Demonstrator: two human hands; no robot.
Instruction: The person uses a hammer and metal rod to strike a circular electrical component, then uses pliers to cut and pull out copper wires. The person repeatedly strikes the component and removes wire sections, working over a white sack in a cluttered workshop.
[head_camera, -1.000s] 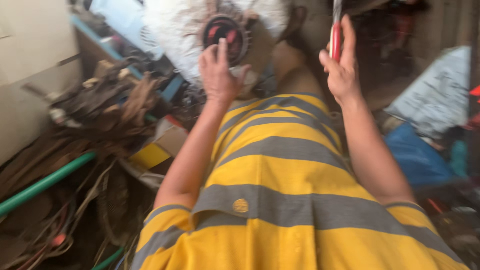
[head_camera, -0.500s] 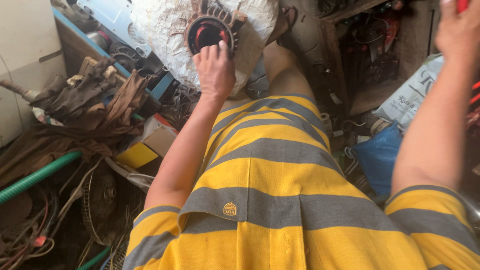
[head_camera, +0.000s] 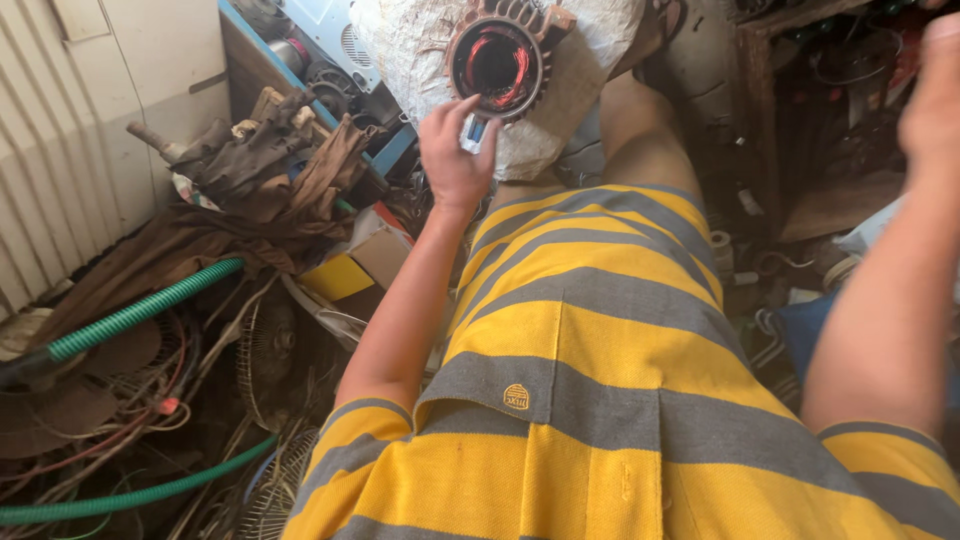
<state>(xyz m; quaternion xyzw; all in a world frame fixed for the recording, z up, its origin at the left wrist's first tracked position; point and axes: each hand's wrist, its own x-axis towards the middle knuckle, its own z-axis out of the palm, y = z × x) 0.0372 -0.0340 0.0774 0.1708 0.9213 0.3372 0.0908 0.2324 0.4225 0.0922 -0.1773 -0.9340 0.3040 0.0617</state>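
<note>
A round motor stator (head_camera: 497, 62) with reddish windings lies on a white sack (head_camera: 590, 70) at the top centre. My left hand (head_camera: 455, 155) is just below the stator's lower rim, its fingertips at the rim. The fingers pinch a small pale blue piece (head_camera: 472, 132). My right hand (head_camera: 932, 95) is raised at the top right edge, blurred and partly cut off, so what it holds is hidden. My yellow and grey striped shirt (head_camera: 600, 340) fills the lower middle.
Left of me lies a heap of brown rags (head_camera: 260, 170), green hoses (head_camera: 140, 312), wire fan guards (head_camera: 270, 350) and tangled cables. A yellow box (head_camera: 340, 275) sits by my left arm. A dark wooden shelf of parts (head_camera: 820, 110) stands at the right.
My right hand, which held a red tool one second ago, has swung up and out to the right edge. My left hand has slipped from the stator's face to its lower rim.
</note>
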